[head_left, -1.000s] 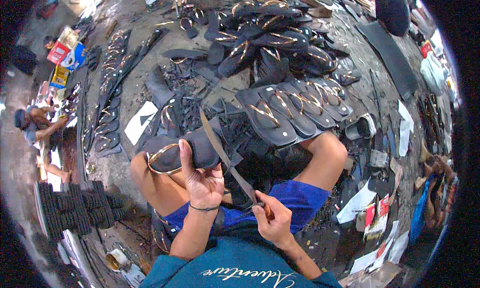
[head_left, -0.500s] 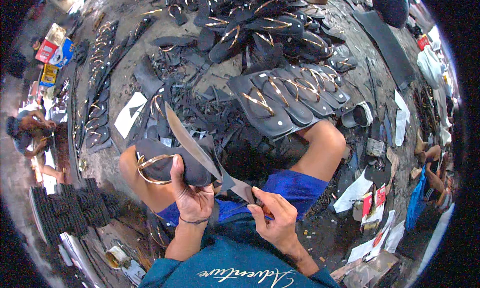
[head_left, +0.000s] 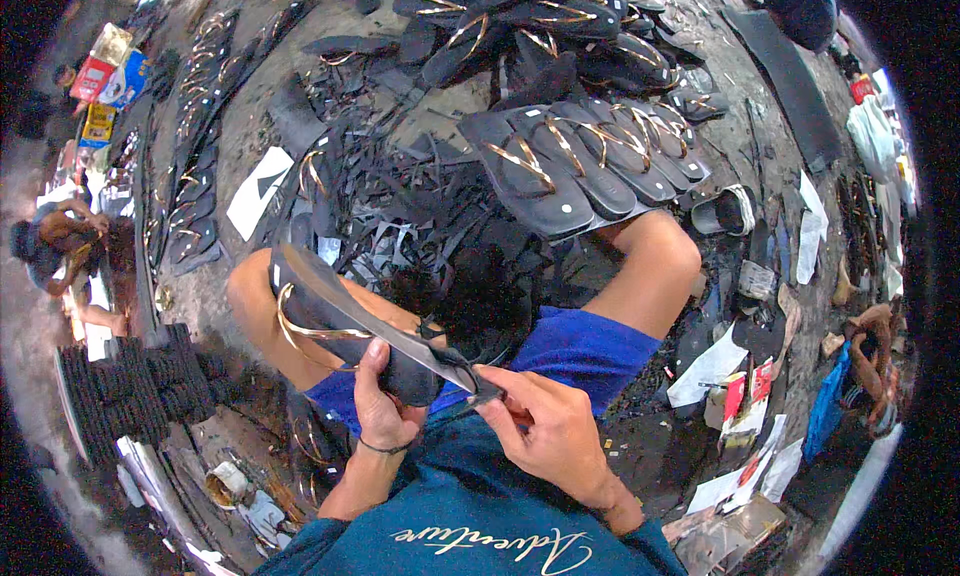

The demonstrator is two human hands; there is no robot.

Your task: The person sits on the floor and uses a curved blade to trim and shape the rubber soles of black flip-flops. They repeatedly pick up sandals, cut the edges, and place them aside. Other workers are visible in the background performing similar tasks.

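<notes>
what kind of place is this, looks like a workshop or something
Most likely a small sandal-making workshop, worked on the floor. Rows of finished black sandals with gold straps lie ahead, black offcuts litter the ground, and the left hand holds a sandal against a long blade.

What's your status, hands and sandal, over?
Left hand grips black sandal with gold straps over the lap. Right hand holds long knife, blade laid along the sandal's edge. Rubber scraps heaped ahead; nothing blocking.

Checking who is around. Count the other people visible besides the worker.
2: a crouching person at the far left edge and another person at the right edge, partly cut off. Others may be hidden outside the view.
</notes>
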